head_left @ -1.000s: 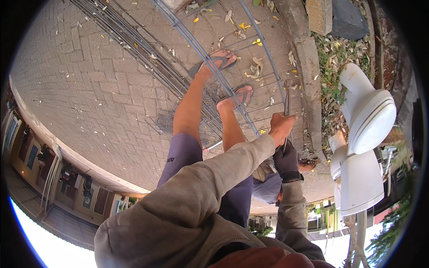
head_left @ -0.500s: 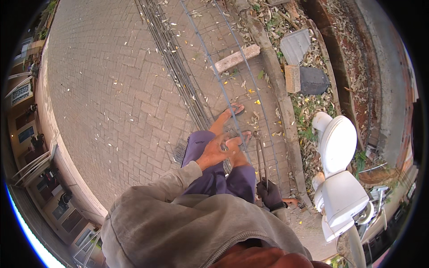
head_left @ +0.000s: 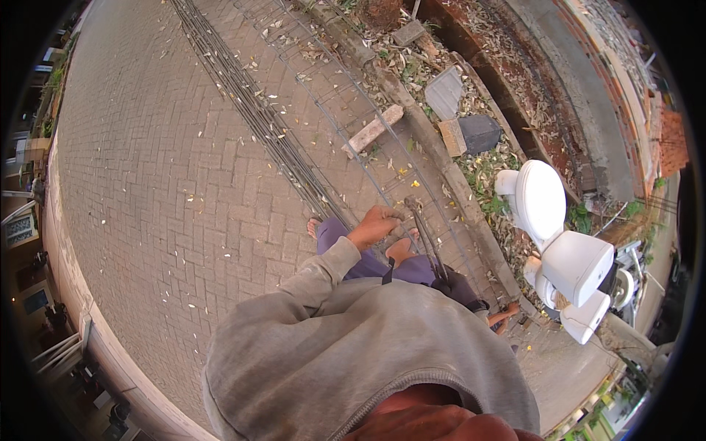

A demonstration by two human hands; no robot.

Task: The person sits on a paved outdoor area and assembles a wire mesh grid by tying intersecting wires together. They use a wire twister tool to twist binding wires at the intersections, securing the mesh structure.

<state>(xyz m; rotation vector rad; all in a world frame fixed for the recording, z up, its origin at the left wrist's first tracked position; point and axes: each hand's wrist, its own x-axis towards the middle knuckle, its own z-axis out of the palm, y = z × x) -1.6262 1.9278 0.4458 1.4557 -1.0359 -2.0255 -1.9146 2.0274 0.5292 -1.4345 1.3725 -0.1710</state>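
My left hand [head_left: 379,226], bare, reaches to the near side of a long rebar cage [head_left: 346,140] on the ground. Its fingers are curled together; what they pinch, if anything, is too small to name. My right hand [head_left: 457,285], in a dark glove, is closed around the handles of long-handled pincers [head_left: 421,224]. Their jaws point away from me, over the cage and close to my left fingers. Beneath the cage a pale block [head_left: 373,131] lies crosswise.
A bundle of loose steel bars [head_left: 250,103] runs along the left of the cage over brick paving [head_left: 169,169]. To the right are a concrete kerb [head_left: 448,173], a dark block [head_left: 479,134] and a white toilet [head_left: 540,202]. Bare skin [head_left: 503,314], a hand or foot, shows beside my glove.
My left hand has moved forward from over my legs to the cage, and its spread fingers have closed. One foot has shifted left. The view has turned; the pincers stay in my right hand.
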